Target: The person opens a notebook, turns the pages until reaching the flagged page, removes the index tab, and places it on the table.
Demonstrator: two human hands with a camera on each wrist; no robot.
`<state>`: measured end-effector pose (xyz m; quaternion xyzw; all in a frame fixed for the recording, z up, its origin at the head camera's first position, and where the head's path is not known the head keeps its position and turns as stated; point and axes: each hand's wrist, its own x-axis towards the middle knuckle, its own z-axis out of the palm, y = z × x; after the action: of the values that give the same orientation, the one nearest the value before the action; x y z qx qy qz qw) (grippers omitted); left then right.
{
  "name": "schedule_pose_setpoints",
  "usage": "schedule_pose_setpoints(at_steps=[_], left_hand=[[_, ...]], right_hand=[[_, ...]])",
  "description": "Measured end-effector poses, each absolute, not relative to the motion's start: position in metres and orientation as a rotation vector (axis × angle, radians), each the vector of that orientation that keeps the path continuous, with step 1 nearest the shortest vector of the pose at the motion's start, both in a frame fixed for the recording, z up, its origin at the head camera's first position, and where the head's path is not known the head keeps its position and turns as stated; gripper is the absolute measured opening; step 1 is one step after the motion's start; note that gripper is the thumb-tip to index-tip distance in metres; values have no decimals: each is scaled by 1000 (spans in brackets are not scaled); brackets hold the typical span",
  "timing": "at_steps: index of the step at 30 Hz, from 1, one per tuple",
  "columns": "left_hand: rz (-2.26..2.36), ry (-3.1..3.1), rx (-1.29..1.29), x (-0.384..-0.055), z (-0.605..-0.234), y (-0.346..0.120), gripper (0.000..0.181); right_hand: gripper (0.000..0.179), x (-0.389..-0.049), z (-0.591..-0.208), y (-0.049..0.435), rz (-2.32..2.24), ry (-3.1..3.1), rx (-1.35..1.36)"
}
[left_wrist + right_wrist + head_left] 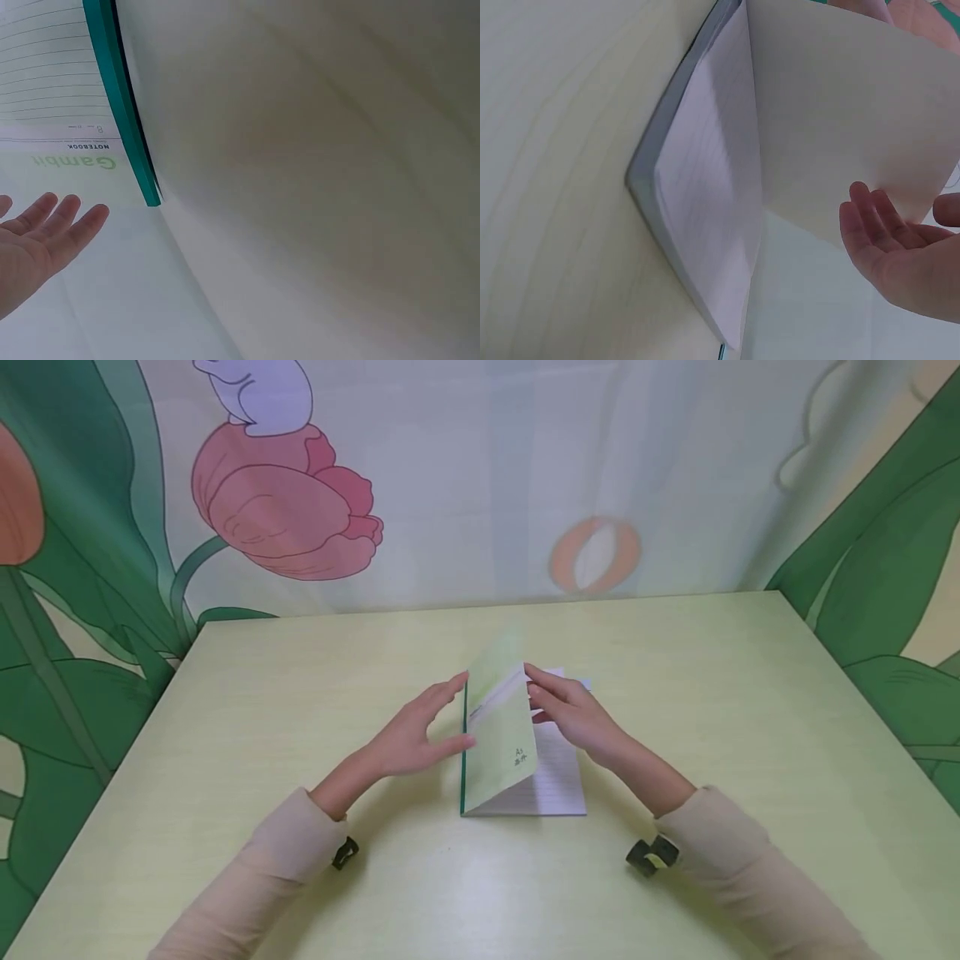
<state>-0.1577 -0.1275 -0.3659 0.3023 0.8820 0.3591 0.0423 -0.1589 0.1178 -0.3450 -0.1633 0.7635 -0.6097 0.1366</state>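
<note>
Head view: the notebook [517, 747] is lying approx. midway btwn the L & R edges of the desk [262, 735], long axis running near edge to far edge, its cover [497, 722] standing half open over a lined page [558, 781]. The spine [463, 760] is facing the desk's L edge, so the cover's free edge is facing R, & the R hand [577, 714] is the nearer one to it, fingers touching there; can't tell if it's pinching or just propping, as the thumb's hard to make out. The L hand [405, 735] is hanging by the spine, fingers & thumb apart, gripping nothing; whether it's touching is unclear. A blue bit [586, 683] is peeking out past the notebook's far R corner, mostly hidden. L wrist view: L fingers are lying loosely apart near upside-down "Gambit" print [75, 162]; the frame is cutting off the hand & much of the notebook. R wrist view: R fingers are resting by the cover's inner face, another digit running off-frame; L fingers are showing past the cover, mostly hidden.
</note>
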Motion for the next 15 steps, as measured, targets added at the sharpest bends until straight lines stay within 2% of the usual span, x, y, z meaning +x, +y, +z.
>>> schedule_pose_setpoints(at_steps=[15], left_hand=[[1378,2606,848,-162,-357,-146,68]], right_hand=[[49,-157,-353,86,-1603,2097,-686]])
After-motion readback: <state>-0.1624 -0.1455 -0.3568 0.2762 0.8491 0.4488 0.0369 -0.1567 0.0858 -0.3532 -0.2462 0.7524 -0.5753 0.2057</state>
